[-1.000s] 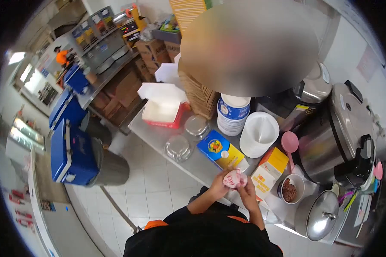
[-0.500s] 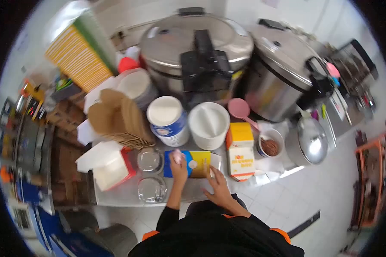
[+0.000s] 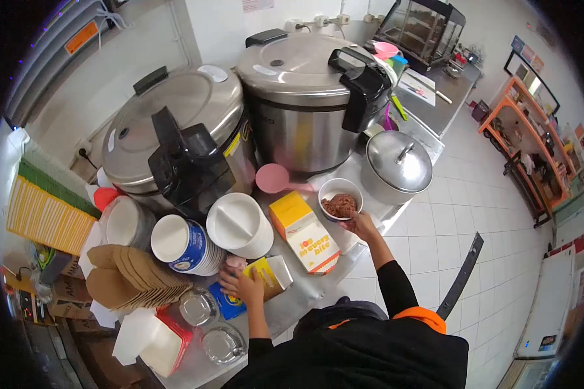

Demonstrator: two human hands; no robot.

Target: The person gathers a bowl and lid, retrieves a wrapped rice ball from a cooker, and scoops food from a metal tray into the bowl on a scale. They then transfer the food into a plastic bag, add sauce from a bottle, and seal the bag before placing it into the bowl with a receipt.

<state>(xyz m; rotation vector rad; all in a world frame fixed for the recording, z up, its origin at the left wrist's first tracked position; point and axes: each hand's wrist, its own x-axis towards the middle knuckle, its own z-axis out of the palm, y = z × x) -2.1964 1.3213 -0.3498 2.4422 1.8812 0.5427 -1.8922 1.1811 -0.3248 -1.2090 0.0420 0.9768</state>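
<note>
My left hand [image 3: 241,285] lies over a blue and yellow box [image 3: 270,273] at the table's front edge, fingers spread. A crumpled pink thing [image 3: 233,262] is at its fingertips; I cannot make out its kind. My right hand [image 3: 362,227] is closed at the near rim of a white paper bowl [image 3: 331,188] holding a brown, crumbly or shredded food [image 3: 340,205]. Between the hands stands a white and yellow carton [image 3: 311,241]. Just behind it lies a pink scoop [image 3: 272,178].
Two large steel cookers [image 3: 182,123] with black latches stand behind. Stacked white tubs [image 3: 240,227], blue-white paper cups [image 3: 178,243], brown paper trays [image 3: 126,279] and clear lids [image 3: 199,306] crowd the left. A lidded metal pot [image 3: 399,165] sits at the right edge.
My view has turned right. My right hand has moved from beside the box to the bowl's rim. My left hand stays at the box, now with its fingers spread.
</note>
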